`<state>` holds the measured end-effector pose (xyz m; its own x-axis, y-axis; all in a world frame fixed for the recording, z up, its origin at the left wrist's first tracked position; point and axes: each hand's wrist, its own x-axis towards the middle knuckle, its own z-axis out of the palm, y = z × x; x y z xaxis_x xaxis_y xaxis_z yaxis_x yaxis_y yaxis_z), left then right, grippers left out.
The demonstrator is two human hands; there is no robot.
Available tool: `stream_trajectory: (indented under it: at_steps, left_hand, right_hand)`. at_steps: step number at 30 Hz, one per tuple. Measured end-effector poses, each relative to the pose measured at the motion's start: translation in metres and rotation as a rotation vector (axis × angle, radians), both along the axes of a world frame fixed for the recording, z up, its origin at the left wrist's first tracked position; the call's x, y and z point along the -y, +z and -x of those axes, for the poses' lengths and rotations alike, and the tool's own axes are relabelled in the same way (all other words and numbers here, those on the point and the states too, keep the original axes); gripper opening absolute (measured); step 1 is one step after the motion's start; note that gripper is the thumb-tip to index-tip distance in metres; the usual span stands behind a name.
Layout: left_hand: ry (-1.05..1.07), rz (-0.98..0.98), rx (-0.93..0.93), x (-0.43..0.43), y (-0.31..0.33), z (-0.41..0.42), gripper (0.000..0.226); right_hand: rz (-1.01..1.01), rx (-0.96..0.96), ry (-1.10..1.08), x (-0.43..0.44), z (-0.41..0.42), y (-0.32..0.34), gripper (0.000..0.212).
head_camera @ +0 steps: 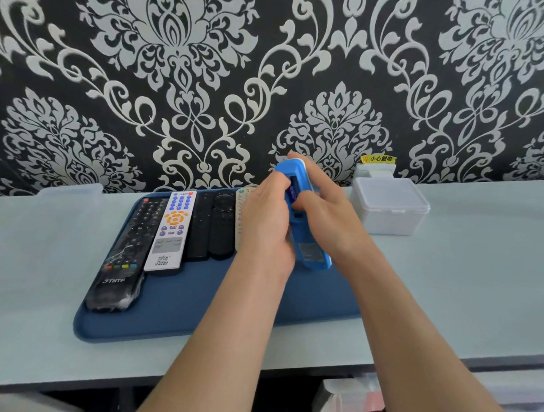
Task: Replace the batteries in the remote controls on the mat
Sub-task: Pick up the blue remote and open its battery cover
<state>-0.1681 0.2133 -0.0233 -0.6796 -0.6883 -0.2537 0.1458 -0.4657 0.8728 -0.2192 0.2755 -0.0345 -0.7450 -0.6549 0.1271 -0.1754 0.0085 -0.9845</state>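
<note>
Head view

1. Grip. The blue remote (pixel 308 239) is held up over the far right part of the mat (pixel 195 312), between both hands. The left hand (pixel 265 224) wraps its left edge, fingers curled over the upper half. The right hand (pixel 330 215) holds the right edge: one finger lies straight along the side to the far end, the others curl onto the middle of the body. The near end of the remote projects below both palms, just above the mat.

2. Blue remote. It is tilted, far end raised, rear face toward the camera. The upper half shows a narrow dark opening; what is inside cannot be told. A grey label sits near the lower end. A white edge shows at the far tip.

3. Mat. Dark blue, with a raised rim. It lies on the pale table (pixel 465 279). In a row at its left, from left to right:
- wrapped black remote (pixel 123 261)
- white remote (pixel 170 232) with blue and orange keys
- slim black remote (pixel 200 227)
- black remote with dial (pixel 222 225)
- pale remote (pixel 241 204), mostly hidden by the left hand

4. Containers. A frosted box (pixel 390 209), lid closed, stands right of the mat, near the wall. Contents cannot be told.
</note>
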Motion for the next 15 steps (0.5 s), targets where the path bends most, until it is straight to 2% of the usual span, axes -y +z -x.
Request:
stream_trajectory:
  at_steps: [6, 10, 14, 15]
  left_hand:
    - [0.019, -0.081, -0.067, -0.004, 0.006, 0.005, 0.022]
    - [0.004, -0.066, -0.061, 0.003, 0.001, 0.01, 0.008]
    - [-0.025, -0.047, -0.137, 0.001, -0.001, 0.011, 0.006]
    - [-0.005, -0.042, -0.142, 0.0, -0.003, 0.011, 0.012]
  right_hand:
    - [0.021, -0.036, -0.042, -0.003, -0.001, -0.003, 0.064]
    - [-0.032, -0.109, -0.076, 0.003, -0.001, -0.008, 0.063]
    - [-0.014, -0.131, -0.1, 0.004, 0.003, -0.008, 0.053]
    - [-0.002, -0.13, -0.119, 0.003, 0.004, -0.009, 0.049]
